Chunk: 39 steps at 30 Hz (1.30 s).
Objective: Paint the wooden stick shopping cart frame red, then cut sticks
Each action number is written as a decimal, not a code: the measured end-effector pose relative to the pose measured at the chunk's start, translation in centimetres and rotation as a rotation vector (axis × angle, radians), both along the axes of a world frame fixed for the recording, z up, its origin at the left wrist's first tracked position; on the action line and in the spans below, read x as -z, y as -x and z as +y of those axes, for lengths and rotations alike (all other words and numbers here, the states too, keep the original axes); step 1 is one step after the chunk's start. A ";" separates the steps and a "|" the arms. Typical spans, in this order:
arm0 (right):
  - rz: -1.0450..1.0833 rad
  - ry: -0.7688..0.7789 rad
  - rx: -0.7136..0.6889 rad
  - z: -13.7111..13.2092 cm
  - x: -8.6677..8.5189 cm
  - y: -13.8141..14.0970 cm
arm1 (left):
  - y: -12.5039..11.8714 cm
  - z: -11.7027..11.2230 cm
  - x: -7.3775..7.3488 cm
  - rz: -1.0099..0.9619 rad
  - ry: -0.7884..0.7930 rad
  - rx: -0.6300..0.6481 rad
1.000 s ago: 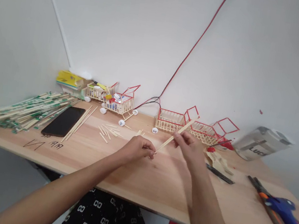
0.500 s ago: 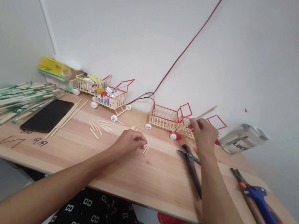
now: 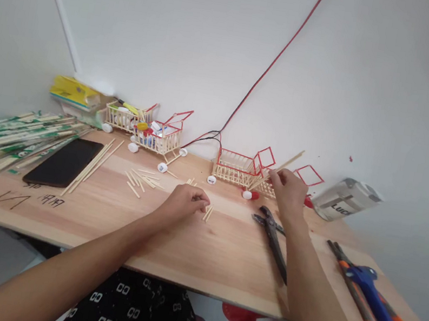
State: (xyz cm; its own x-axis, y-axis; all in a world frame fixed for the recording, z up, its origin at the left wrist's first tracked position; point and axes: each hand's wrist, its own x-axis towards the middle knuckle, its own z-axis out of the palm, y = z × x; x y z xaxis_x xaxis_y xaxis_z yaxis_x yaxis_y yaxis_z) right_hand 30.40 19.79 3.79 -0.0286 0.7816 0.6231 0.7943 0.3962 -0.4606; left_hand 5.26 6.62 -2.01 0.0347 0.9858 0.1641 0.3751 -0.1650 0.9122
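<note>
My right hand (image 3: 288, 193) is closed around a thin wooden stick (image 3: 289, 161), raised at a slant over the table in front of a small stick-built cart (image 3: 235, 168) with red trim. Low over the tabletop, my left hand (image 3: 186, 202) has its fingers drawn together; whether something is between them is hidden. Two short cut sticks (image 3: 208, 213) lie just beside its fingertips, and a few more poke out behind it. A loose group of short cut sticks (image 3: 143, 179) rests to its left. Dark-handled pliers (image 3: 273, 241) lie below my right hand.
Two filled carts (image 3: 158, 140) stand at the back left, near a yellow packet (image 3: 73, 92). Wrapped chopsticks (image 3: 16, 141), a black phone (image 3: 64, 163) and long bare sticks (image 3: 92, 167) lie left. On the right are a blue glue gun (image 3: 371, 293), orange-handled pliers (image 3: 354, 293) and a pouch (image 3: 347, 201).
The view has shifted slightly. My right hand has moved a little to the left with the stick still in it. My left hand stays almost where it was.
</note>
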 end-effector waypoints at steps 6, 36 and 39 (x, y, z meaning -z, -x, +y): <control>0.174 0.328 -0.383 -3.8 -1.1 1.8 | -1.0 1.2 -0.3 -0.119 -0.053 -0.017; 0.097 0.053 -0.101 0.5 2.4 0.2 | -1.9 2.0 -0.4 -0.345 0.017 -0.033; 0.051 0.048 -0.071 0.9 2.6 0.4 | -1.9 2.1 -0.3 -0.327 0.012 -0.027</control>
